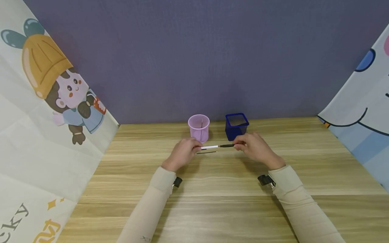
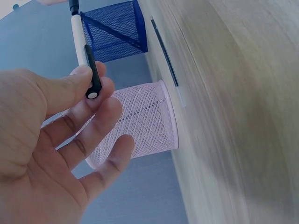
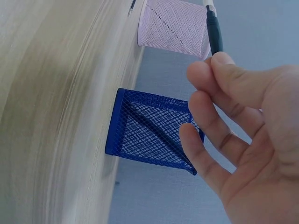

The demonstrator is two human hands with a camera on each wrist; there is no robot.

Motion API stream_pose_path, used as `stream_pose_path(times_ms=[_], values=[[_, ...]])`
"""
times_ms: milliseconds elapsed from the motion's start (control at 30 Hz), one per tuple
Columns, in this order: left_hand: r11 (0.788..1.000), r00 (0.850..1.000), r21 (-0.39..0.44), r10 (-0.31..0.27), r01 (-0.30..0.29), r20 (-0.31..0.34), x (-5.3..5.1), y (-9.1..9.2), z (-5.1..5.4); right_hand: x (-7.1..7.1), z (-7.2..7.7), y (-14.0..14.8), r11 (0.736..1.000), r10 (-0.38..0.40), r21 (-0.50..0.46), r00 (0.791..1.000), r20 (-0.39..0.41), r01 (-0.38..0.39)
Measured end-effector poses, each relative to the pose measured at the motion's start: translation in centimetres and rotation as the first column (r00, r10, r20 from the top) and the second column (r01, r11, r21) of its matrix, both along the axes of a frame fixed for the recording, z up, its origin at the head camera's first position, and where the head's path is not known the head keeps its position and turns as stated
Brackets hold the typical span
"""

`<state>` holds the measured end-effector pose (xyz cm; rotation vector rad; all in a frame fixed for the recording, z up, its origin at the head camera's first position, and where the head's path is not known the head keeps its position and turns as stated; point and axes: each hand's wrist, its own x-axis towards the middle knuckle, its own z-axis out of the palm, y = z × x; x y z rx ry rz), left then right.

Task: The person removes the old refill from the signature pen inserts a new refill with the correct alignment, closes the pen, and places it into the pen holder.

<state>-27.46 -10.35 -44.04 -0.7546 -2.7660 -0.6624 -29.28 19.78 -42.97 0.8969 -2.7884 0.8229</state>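
Note:
Between thumb and fingertips, my left hand (image 1: 183, 153) pinches a white pen barrel (image 1: 209, 147) near its end with the black clip (image 2: 94, 77). My right hand (image 1: 257, 149) pinches the pen's black front section (image 1: 226, 145), its other fingers loosely bent. The two pen parts lie in one line, end to end, above the table; whether they are fully joined I cannot tell. Below them a thin dark pen refill (image 1: 207, 152) with a clear end lies on the wood, also visible in the left wrist view (image 2: 164, 53).
Behind my left hand stands a round pink mesh pen holder (image 1: 194, 135) with a thin dark stick inside. A square blue mesh pen holder (image 1: 231, 133), with a dark slim item leaning in it, stands behind my right hand. A grey-blue panel (image 1: 212, 60) closes off the table's back.

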Motion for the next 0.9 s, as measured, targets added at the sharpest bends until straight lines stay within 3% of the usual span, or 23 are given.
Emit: stream_pose_path(times_ms=[900], values=[[1.000,1.000,-0.003,-0.005,0.005,0.020,0.24,0.59,0.03,0.19,0.16,-0.47,1.000,0.020,0.001,1.000,-0.021,-0.020]])
